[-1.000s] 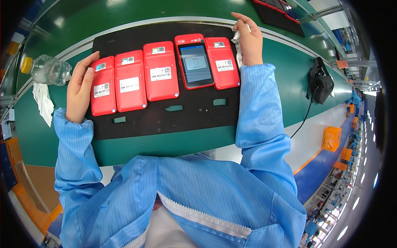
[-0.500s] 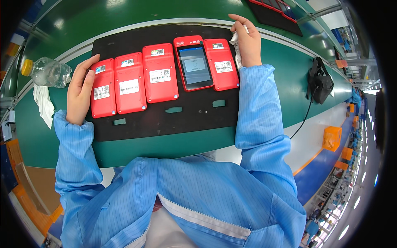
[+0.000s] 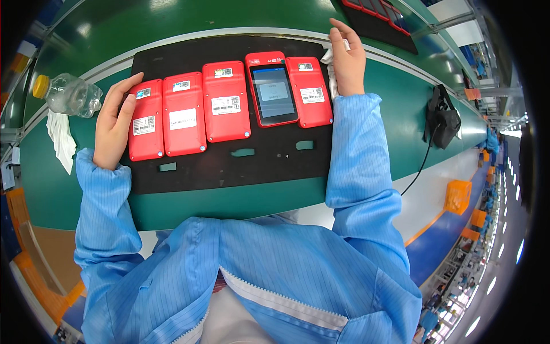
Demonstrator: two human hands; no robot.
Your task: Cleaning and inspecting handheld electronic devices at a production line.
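Several red handheld terminals lie in a slightly uneven row on a black foam mat [image 3: 229,172]. One red terminal [image 3: 274,94] faces up, its lit screen showing a pale box; the others are back-up with white labels, such as the leftmost terminal [image 3: 146,109], the tall middle terminal [image 3: 227,123] and the rightmost terminal [image 3: 312,112]. My left hand [image 3: 114,123] rests open along the left edge of the leftmost one, thumb and fingers apart. Just beyond the rightmost terminal, my right hand [image 3: 349,66] holds a crumpled white cloth [image 3: 330,71], partly hidden behind the fingers.
A clear plastic bottle with a yellow cap [image 3: 69,94] lies at the left, above a white tissue [image 3: 60,137]. A black corded device [image 3: 444,117] sits at the right on the green table [image 3: 395,132]. More red terminals [image 3: 378,8] lie on another dark mat at the far right.
The whole view has shifted slightly, with the mat and terminals a little farther right. My right hand's fingers have moved slightly; the left hand stays by the leftmost terminal.
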